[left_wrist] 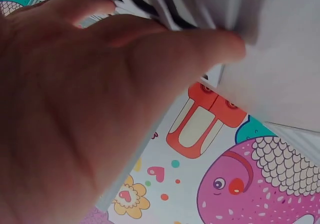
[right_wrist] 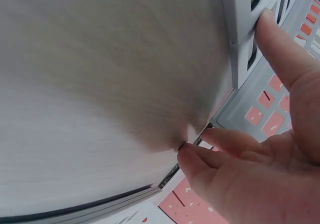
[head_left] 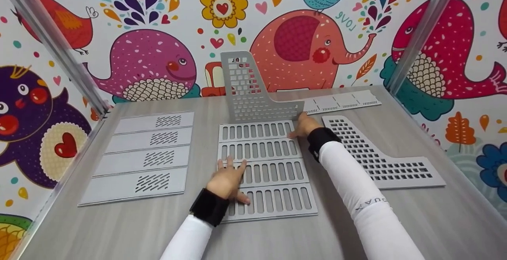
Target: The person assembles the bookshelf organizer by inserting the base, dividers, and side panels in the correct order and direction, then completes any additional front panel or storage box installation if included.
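A grey L-shaped perforated panel [head_left: 257, 93] stands upright at the back edge of a flat stack of slotted panels [head_left: 273, 186], laid in several rows. My right hand [head_left: 307, 127] holds the upright panel's low right end. In the right wrist view, its fingertips [right_wrist: 187, 151] are at that panel's bottom corner, while the thumb [right_wrist: 272, 36] presses the slotted panel's side edge. My left hand [head_left: 227, 183] rests with spread fingers on the slotted panels' left side. Close up in the left wrist view, the left hand [left_wrist: 95, 94] touches the panel edge.
Another L-shaped perforated panel [head_left: 380, 167] lies flat at right. Long pale panels with slanted slits [head_left: 124, 157] lie at left. A narrow pale strip [head_left: 342, 101] lies at the back right. Patterned walls and metal posts [head_left: 424, 30] border the wood-grain table [head_left: 150, 220].
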Demonstrator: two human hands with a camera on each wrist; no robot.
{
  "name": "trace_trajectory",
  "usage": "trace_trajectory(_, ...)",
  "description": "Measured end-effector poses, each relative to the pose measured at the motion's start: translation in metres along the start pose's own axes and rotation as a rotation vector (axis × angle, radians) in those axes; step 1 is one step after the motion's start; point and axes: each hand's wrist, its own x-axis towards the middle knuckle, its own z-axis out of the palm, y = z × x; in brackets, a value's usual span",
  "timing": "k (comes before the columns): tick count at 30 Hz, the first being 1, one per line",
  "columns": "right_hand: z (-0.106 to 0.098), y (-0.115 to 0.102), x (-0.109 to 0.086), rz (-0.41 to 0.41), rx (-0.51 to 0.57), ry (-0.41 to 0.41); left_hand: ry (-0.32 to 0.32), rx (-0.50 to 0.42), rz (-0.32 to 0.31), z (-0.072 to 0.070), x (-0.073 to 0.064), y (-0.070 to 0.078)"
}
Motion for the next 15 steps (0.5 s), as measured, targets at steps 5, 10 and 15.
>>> trace_trajectory(5,-0.0004,0.0027,0.0019,-0.052,-0.025,0.04,0.004,0.032,0.006,0.0013,0.0001,-0.0011)
trace_trajectory(10,-0.0003,0.0029,0.0059,-0.115,-0.03,0.03,-0.001,0.044,0.009,0.0001,-0.0008,-0.002)
trace_trajectory(15,-0.0001,0.0053,0.0096,-0.138,-0.005,-0.003,-0.001,0.033,0.021,0.0006,-0.0012,-0.0013)
